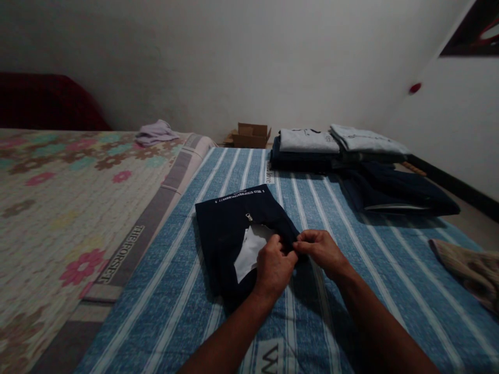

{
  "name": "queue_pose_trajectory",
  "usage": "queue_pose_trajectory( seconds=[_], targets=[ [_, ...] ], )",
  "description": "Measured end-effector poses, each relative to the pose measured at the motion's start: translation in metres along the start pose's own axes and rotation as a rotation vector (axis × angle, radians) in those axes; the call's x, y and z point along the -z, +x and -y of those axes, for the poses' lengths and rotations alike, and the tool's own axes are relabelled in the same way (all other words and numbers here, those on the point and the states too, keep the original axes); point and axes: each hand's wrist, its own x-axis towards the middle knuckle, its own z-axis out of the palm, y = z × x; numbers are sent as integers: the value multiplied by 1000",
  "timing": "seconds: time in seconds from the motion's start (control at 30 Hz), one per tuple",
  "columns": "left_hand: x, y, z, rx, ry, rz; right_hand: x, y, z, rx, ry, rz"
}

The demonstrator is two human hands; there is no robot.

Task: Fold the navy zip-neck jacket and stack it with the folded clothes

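A dark navy garment (222, 228), folded into a rough square, lies before me on a blue striped sheet (156, 301). White lettering runs along its far edge, and a small zipper pull (248, 217) sits near its middle. Below the pull the front gapes, baring a white inner fabric (251, 249). My left hand (275, 265) is closed on the garment at the right of this opening. Beside it, my right hand (319, 249) pinches the garment's right edge between thumb and fingers. The cloth under both hands is partly hidden.
Folded clothes (310, 143) are stacked at the back right, with another pale folded garment (366, 140) and dark clothes (401, 192) alongside. Behind stands a cardboard box (251, 136). A floral quilt (78, 208) with a crumpled pale cloth (156, 132) lies left. A brown patterned cloth (468, 265) is at right.
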Motion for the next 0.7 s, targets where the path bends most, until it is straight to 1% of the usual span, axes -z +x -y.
queue_pose_trajectory(
  seconds=[0.1,0.27,0.43,0.6,0.7],
  targets=[
    [0,0,-1,-56,30,17,-1,0,2,-16,61,-2],
    [1,0,-1,-34,19,18,-1,2,3,-11,92,37],
    [1,0,-2,-64,-6,41,1,4,2,-11,81,47],
    [3,-2,-7,-46,56,16,3,2,-1,-59,187,120],
    [3,-2,-9,-47,66,21,4,1,-3,-52,223,144]
  ],
)
